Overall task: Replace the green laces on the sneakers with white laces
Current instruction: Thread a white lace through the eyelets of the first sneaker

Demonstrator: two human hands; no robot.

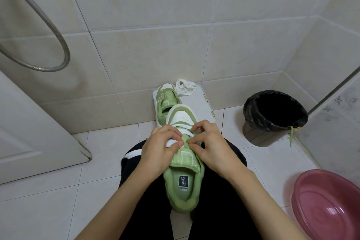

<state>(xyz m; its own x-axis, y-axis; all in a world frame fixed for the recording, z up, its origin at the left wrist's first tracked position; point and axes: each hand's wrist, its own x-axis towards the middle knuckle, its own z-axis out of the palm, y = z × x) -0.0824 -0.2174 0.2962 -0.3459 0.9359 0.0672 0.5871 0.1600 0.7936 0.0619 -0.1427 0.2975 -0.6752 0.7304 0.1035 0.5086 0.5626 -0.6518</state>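
Observation:
A green and white sneaker [184,179] lies on my lap, toe pointing away. A white lace [181,127] crosses its lower eyelets. My left hand [162,146] pinches one end of that lace at the left side of the tongue. My right hand [209,142] pinches the lace at the right eyelets. A second green sneaker [165,101] stands on a white board [200,101] beyond, with no lace that I can see. A loose white lace [185,86] lies bunched beside it on the board. A green lace [291,134] hangs over the bin's rim.
A bin with a black liner [272,115] stands at the right on the tiled floor. A pink basin [329,206] sits at the lower right. A metal shower hose [48,35] loops at the left above a white door [35,132].

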